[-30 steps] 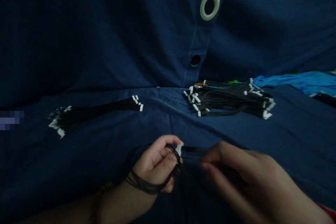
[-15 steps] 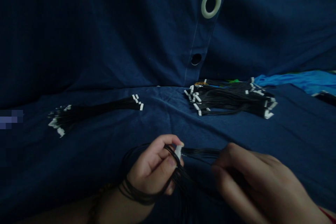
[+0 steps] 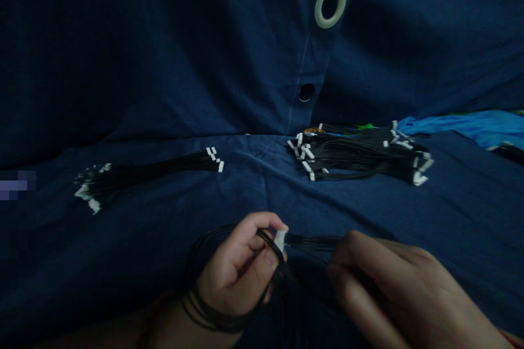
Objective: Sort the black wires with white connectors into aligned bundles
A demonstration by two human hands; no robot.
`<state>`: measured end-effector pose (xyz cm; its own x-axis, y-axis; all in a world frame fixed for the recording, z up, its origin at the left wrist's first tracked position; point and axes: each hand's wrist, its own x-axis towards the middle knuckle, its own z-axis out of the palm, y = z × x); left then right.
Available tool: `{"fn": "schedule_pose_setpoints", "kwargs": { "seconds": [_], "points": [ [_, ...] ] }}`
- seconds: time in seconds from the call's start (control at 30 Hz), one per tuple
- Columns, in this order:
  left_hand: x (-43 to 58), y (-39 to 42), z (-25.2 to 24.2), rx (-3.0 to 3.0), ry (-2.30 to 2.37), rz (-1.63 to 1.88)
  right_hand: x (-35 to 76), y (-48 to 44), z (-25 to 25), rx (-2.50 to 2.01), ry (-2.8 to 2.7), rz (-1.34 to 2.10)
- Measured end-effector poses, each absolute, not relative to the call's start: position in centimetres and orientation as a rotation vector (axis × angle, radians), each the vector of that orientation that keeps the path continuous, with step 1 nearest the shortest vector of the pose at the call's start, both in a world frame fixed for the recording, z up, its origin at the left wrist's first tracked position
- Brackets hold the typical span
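Between the thumb and index finger of my left hand (image 3: 248, 264) is a white plug connector (image 3: 280, 240). Black wires (image 3: 216, 323) loop around that hand and wrist, and some pass over its fingers and hang below. From the connector a strand of thin black wires (image 3: 313, 242) runs right to my right hand (image 3: 388, 281). The right fingers are pinched closed on these wires; their tips are partly hidden by the hand's back.
On the dark blue cloth (image 3: 245, 191) lie two bundles of black wires with white connectors: a slim left bundle (image 3: 155, 169) and a thicker right bundle (image 3: 352, 155). Bright blue material (image 3: 470, 122) lies far right. Behind hangs a blue curtain (image 3: 184, 54) with a pale grommet ring (image 3: 318, 5).
Both hands have shifted only slightly, the right one a little to the left. The connector stays in the left fingers, and the wire loops at the left wrist have sunk slightly.
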<state>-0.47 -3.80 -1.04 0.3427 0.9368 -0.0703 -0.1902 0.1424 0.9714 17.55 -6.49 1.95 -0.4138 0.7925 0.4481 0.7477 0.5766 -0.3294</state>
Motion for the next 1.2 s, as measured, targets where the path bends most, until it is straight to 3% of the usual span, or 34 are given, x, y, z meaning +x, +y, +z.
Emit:
{"fn": "schedule_pose_setpoints", "kwargs": {
  "seconds": [1.2],
  "points": [
    [-0.82, -3.74, -1.65, 1.299, 0.822, 0.981, 17.15, -6.71, 1.79, -1.266, -2.228, 0.138]
  ]
}}
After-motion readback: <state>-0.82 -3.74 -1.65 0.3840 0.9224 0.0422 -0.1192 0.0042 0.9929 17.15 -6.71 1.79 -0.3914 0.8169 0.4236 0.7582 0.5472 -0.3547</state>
